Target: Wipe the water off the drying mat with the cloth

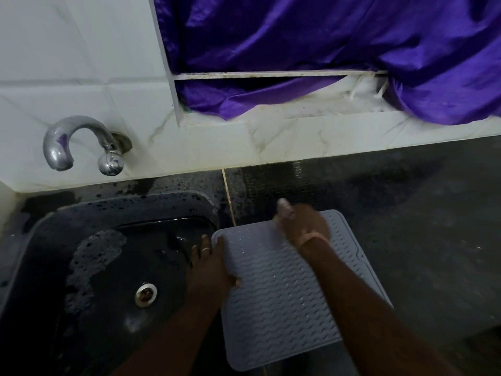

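Both hands on mat point(284, 294) | left hand point(210, 263) at sink-side edge | right hand point(301, 223) blurred

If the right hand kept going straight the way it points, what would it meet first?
The right hand points away from the person across the drying mat. It would likely cross the mat's far edge, then wet dark counter, then the white tiled wall. No cloth is clearly visible.

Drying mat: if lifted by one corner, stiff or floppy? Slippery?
Probably floppy: the drying mat looks thin and silicone-like, lying flat on the countertop. Possibly slick: droplets glint on its ridges. Probably prone to sliding: the left hand rests on its edge.
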Tool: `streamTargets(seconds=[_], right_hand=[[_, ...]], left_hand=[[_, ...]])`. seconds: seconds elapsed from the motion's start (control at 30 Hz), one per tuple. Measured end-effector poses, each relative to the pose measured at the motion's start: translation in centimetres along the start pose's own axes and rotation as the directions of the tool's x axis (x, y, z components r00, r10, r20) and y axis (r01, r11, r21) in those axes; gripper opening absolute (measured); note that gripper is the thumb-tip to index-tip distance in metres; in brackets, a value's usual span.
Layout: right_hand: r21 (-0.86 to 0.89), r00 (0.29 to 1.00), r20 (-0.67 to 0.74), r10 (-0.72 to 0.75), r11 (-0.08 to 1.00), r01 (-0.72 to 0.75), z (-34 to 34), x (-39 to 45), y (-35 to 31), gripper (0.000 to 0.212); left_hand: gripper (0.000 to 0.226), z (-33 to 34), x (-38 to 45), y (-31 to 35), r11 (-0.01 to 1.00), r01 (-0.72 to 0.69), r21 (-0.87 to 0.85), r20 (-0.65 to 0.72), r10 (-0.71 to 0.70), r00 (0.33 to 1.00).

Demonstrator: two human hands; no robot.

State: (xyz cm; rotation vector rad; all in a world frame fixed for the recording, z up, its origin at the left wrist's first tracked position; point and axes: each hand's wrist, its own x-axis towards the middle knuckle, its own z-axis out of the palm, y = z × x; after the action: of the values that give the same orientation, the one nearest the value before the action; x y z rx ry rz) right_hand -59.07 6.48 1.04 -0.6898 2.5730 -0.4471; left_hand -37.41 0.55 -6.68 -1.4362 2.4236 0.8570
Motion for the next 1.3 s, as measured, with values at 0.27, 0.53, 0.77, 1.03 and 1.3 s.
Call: streamTargets(seconds=[0.27, 0.53, 0.77, 1.03, 1.3], right_hand=[[-0.431, 0.987, -0.126, 0.104, 0.89, -0.149, 2.6, 3.0, 4.3, 0.048], [-0.429, 0.963, 0.143, -0.228, 0.863, 0.268, 9.1, -5.7, -6.8, 0.023], [0.114, 0.954, 0.23, -0.193, 0.979, 0.171, 3.1, -1.8, -3.9, 0.064], [-0.285, 0.995, -0.089, -0.044, 0.958, 0.017, 5.5, -0.2, 0.6, 0.032], [-0.248, 0.939, 0.14, -0.314, 0.907, 0.34, 13.8, -6.9, -8.8, 0.024]], left_hand=[[0.09, 0.6, -0.5, 0.9, 0.967, -0.124, 0.221, -0.026, 0.133, 0.991], [0.07, 0.9, -0.8, 0.5, 0.991, -0.05, 0.122, -0.092, 0.061, 0.994], [0.098, 1.7, -0.3, -1.0, 0.951, -0.017, -0.307, -0.095, -0.013, 0.995], [0.049, -0.7, 1.5, -0.9, 0.142, 0.333, -0.932, 0.268, -0.346, 0.899], [0.025, -1.9, 2.0, -1.7, 0.086, 0.446, -0.891, 0.415, -0.247, 0.876]])
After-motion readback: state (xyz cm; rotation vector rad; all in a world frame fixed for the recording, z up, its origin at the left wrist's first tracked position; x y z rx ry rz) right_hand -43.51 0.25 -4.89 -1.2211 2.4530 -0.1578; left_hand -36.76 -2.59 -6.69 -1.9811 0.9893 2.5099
